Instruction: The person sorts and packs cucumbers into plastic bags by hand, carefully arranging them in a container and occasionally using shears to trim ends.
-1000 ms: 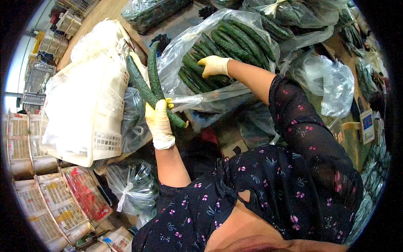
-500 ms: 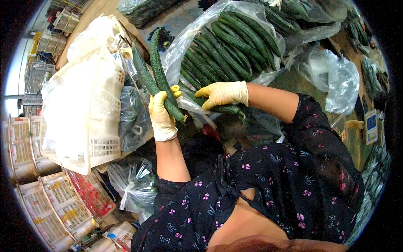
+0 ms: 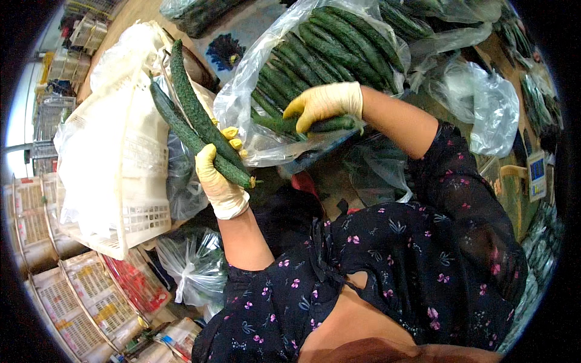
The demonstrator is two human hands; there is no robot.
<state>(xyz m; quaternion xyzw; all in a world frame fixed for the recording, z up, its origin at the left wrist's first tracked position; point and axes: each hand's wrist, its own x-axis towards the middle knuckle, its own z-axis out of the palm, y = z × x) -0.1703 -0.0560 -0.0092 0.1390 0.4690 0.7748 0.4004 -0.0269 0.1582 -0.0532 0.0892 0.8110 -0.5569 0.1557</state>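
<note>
Head view, looking down: left hand, in a pale yellow glove, clamped around the lower ends of two long dark cucumbers that stick up and away to the far left, side by side and touching. Right hand, gloved the same, closed on another cucumber at the near mouth of a clear plastic bag, thumb over the top and the fruit lying crosswise under the palm. Inside that bag, far and right of the hands, a dense pile of more cucumbers, packed roughly parallel. Left of the held pair, a white slatted plastic crate draped with white bags. Near left, below the forearm, a knotted clear bag and stacked printed cartons. To the right, more crumpled clear bags. Judging by look: stiff, fairly light, bumpy-skinned and thus not very slippery against gloves, yet long and thin enough to snap if levered from one end; probably best gripped nearer the middle, or bundled together as in the left hand, with the free ends supported.
</note>
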